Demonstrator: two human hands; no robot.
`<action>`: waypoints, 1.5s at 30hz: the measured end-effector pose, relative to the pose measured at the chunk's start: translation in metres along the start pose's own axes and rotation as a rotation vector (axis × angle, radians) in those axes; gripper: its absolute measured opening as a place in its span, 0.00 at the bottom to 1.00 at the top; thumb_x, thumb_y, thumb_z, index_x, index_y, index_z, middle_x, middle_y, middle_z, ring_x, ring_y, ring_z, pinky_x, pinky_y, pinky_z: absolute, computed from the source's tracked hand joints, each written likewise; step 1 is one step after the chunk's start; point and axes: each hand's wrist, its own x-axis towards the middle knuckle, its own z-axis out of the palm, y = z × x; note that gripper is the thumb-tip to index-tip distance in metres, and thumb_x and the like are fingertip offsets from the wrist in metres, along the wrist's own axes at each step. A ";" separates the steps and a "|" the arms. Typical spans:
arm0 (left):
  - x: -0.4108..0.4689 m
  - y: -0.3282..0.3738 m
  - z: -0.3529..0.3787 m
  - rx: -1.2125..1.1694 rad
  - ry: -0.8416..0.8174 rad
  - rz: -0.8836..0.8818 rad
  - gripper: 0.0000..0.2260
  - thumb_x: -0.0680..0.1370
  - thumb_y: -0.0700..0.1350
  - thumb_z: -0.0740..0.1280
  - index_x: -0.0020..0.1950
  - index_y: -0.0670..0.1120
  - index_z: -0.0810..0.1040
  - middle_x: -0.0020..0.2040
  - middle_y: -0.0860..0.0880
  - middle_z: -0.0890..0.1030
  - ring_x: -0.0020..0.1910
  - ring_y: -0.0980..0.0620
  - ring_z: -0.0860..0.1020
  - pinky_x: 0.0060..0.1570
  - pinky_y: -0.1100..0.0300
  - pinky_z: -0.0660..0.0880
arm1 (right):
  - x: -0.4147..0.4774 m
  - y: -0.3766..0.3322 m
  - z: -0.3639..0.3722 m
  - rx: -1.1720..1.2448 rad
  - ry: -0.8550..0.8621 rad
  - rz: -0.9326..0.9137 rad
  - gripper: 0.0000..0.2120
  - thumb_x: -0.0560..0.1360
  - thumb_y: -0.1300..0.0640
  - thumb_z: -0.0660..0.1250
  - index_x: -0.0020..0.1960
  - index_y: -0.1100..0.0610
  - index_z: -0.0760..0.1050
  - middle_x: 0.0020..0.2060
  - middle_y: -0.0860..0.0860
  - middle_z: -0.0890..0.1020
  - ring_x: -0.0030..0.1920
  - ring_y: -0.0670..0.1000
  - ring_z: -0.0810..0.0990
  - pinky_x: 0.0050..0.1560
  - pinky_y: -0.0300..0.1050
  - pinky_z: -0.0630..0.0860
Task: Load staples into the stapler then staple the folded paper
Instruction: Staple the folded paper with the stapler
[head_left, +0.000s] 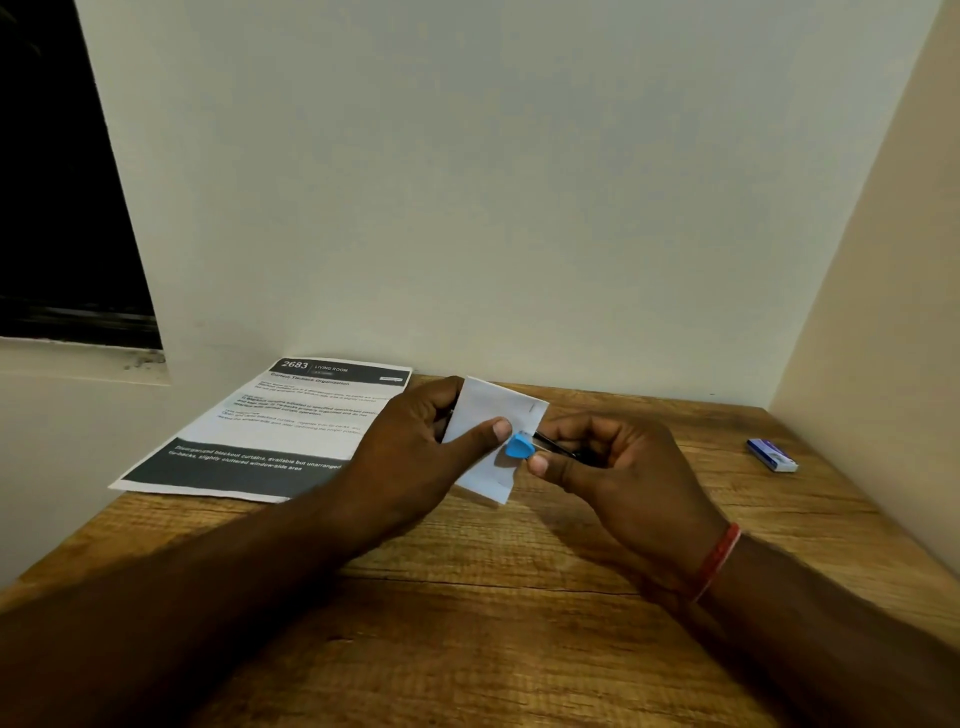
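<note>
Above the middle of the wooden counter (467, 597), both hands meet around a small folded paper (493, 415), white and held up off the surface. The left hand (415, 447) grasps the paper from its 9 o'clock side, fingers curled behind it and the thumb pressed flat across its front. The right hand (618, 467) comes in from 3 o'clock and is closed around a small stapler (521, 448); only the stapler's blue nose and a short run of dark metal show, the rest being hidden in the palm. The blue nose sits against the paper's right edge, just beside the left thumb tip. A thin grey mark lies near the paper's upper right corner; whether it is a staple cannot be told. A red band (719, 561) circles the right wrist. At 10 o'clock from the hands, a printed sheet (270, 426) with dark header and footer bars lies flat on the counter, reaching the wall. At 3 o'clock, well apart from the hands, a small blue and white box (772, 455) rests on the counter near the side wall.
</note>
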 end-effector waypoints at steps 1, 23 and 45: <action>0.000 0.000 0.000 -0.007 -0.012 -0.008 0.13 0.80 0.56 0.78 0.63 0.56 0.87 0.55 0.55 0.91 0.54 0.52 0.90 0.56 0.43 0.89 | 0.000 0.000 0.000 -0.014 0.001 0.005 0.09 0.73 0.59 0.84 0.52 0.50 0.91 0.48 0.42 0.92 0.50 0.43 0.91 0.49 0.41 0.86; -0.001 -0.007 0.007 0.026 0.028 -0.042 0.18 0.81 0.63 0.75 0.66 0.56 0.85 0.57 0.52 0.89 0.55 0.50 0.89 0.56 0.44 0.89 | 0.001 0.001 0.001 -0.045 -0.018 0.039 0.08 0.73 0.59 0.84 0.50 0.49 0.91 0.46 0.43 0.92 0.47 0.43 0.90 0.46 0.39 0.84; -0.007 0.012 0.005 0.043 -0.063 -0.059 0.16 0.72 0.53 0.86 0.56 0.51 0.90 0.51 0.53 0.92 0.51 0.54 0.91 0.51 0.56 0.86 | -0.002 -0.004 0.004 -0.095 0.027 -0.037 0.05 0.73 0.54 0.84 0.47 0.50 0.91 0.44 0.47 0.92 0.46 0.48 0.91 0.51 0.50 0.88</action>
